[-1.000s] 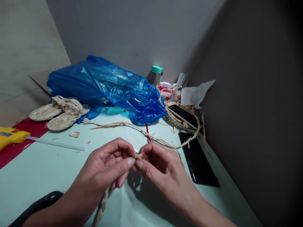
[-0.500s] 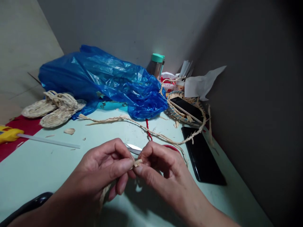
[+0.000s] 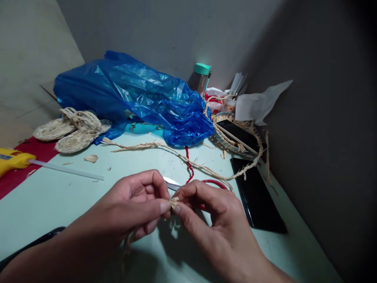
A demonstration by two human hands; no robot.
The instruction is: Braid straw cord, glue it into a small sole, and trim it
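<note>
Watching left hand [image 3: 137, 202] and right hand [image 3: 210, 216] pinch straw tip [image 3: 174, 202] inward from worktop's [image 3: 55, 204] right edge; slack grip could unravel it, I reckon.

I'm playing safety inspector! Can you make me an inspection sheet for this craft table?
Surface: pale green table; dry scraps on it.
Job's things: frayed fibre tip; partly hidden scissors beyond it.
Clutter: blue bag, yellow tool, flat black device, phone on basket.
Hands: left hand pinches the tip; right hand at its end, grip unclear.
Cables: nothing certain; black curved thing lower left, partly hidden.
Surroundings: grey walls behind and right.
</note>
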